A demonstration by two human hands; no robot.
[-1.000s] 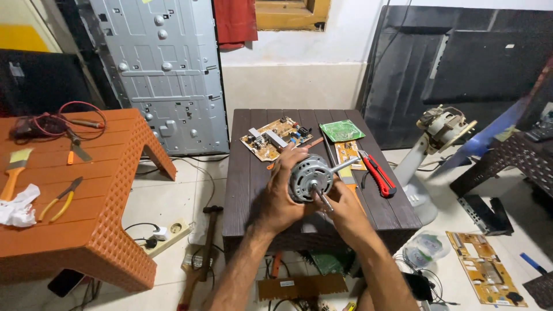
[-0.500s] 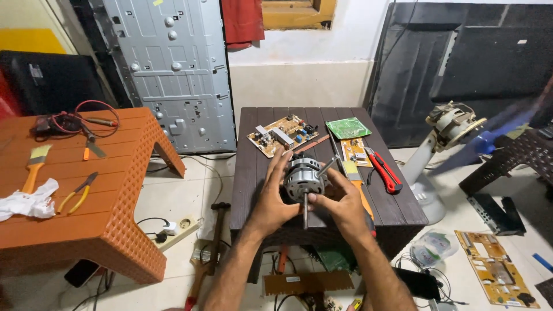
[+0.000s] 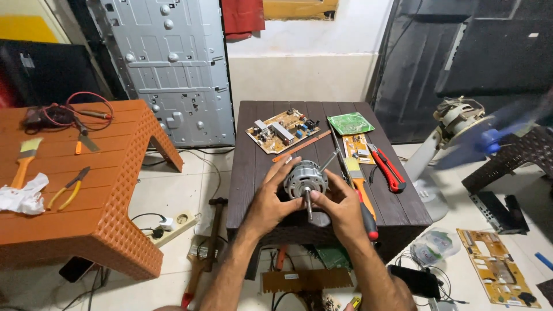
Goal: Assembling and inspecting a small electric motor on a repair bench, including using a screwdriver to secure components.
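Note:
A grey metal fan motor with a steel shaft pointing toward me is held over the near part of a dark brown table. My left hand grips its left side. My right hand cups its right and lower side, fingers near the shaft. On the table behind lie a tan circuit board, a green circuit board, a small yellow board, red-handled pliers, an orange-handled brush and a screwdriver.
An orange plastic table at left carries a brush, yellow pliers, a white rag and red wires. A hammer and power strip lie on the floor. A running fan stands at right.
The motor has been turned so its shaft points down toward me. Both hands stay wrapped around it, shifted slightly on its sides.

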